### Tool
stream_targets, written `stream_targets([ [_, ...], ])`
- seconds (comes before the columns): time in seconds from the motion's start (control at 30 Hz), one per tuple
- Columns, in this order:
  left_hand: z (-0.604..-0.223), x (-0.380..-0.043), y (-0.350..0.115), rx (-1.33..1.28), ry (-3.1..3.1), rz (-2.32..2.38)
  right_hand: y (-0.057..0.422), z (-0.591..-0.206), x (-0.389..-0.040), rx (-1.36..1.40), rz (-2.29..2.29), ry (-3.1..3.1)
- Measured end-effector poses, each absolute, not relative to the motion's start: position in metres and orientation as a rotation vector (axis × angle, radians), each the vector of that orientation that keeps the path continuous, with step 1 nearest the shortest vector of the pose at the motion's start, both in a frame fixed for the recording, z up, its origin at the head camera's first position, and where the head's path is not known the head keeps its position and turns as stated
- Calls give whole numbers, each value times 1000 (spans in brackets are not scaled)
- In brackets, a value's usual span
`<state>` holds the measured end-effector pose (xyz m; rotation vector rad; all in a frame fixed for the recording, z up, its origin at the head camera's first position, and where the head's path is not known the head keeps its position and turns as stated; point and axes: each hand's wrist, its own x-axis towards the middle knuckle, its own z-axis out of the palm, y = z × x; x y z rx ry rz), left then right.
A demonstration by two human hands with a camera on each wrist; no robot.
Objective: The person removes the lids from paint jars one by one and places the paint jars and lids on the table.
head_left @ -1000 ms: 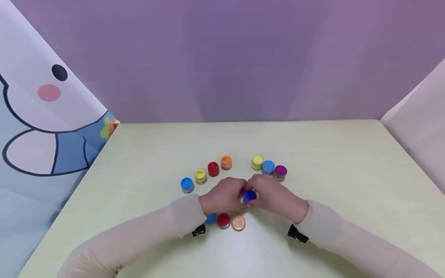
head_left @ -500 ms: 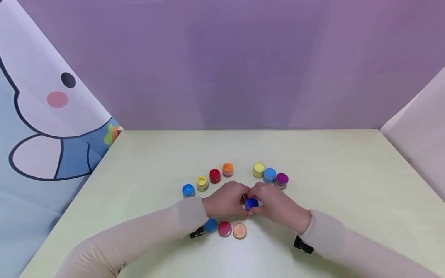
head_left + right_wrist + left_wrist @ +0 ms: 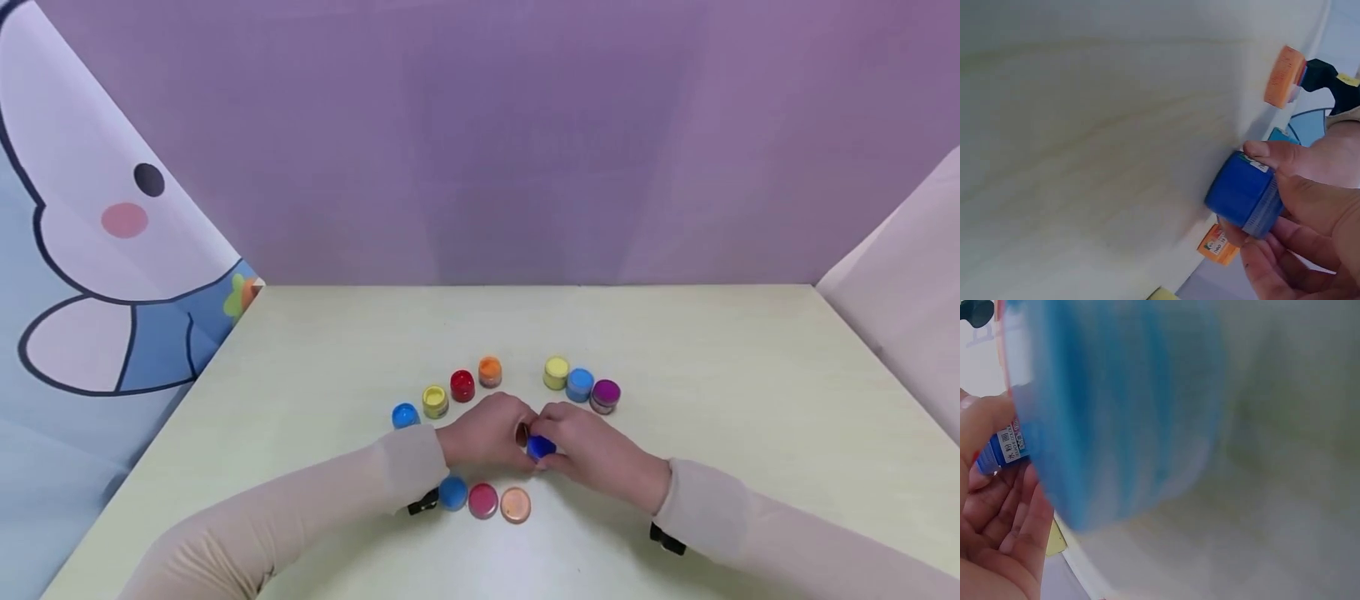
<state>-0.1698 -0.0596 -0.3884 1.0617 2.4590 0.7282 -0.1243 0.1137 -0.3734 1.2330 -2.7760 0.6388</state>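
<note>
A dark blue paint jar (image 3: 541,447) is between the two hands in the head view. My right hand (image 3: 603,450) pinches it with thumb and fingers from the right, partly covering its top. My left hand (image 3: 487,433) holds it from the left, fingers curled and fingertips meeting the right hand's. In the right wrist view the blue jar (image 3: 1244,194) is tipped sideways, with a printed label along its side. Close to the left wrist camera, a large blurred jar with a blue lid (image 3: 1066,419) hides much of the scene; the labelled blue jar (image 3: 1010,444) shows behind it.
Blue (image 3: 406,415), yellow (image 3: 435,401), red (image 3: 462,385) and orange (image 3: 490,372) jars slant behind the left hand, seemingly uncapped. Yellow (image 3: 556,372), blue (image 3: 579,385) and purple-topped (image 3: 605,396) jars stand behind the right. Blue (image 3: 452,493), red (image 3: 483,501) and peach (image 3: 515,505) round tops are nearer.
The head view has tilted, so the table and jars appear lower. Both hands stay around the blue jar; the right fingers now cover more of its top.
</note>
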Motion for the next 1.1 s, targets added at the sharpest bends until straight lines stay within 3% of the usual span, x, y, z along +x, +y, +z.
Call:
stream_targets([
  [0.57, -390, -169, -55, 1038, 2424, 773, 119, -377, -124, 1497, 662, -2618],
  [0.87, -387, -170, -56, 1029, 2437, 717, 119, -371, -120, 1132, 739, -2807],
  [1.1, -387, -169, -56, 997, 2436, 698, 115, -371, -122, 1001, 779, -2880],
])
